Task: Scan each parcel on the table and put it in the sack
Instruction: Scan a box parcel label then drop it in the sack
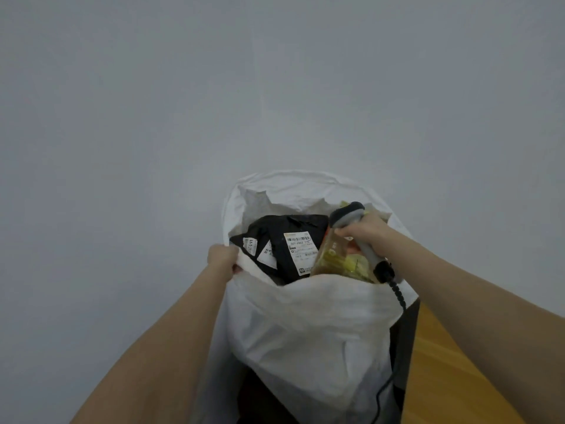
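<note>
A white woven sack stands open in front of me. My left hand grips its left rim and holds the mouth open. Inside lies a black parcel with white shipping labels facing up. Beside it, at the right of the mouth, is a clear bag with yellow contents. My right hand is over the sack's right side, closed around the handle of a grey barcode scanner; its fingers also touch the top of the clear bag. The scanner's black coiled cable hangs down the sack.
A plain grey wall fills the view behind the sack. A wooden table edge shows at the lower right, close to the sack. Something dark stands between sack and table.
</note>
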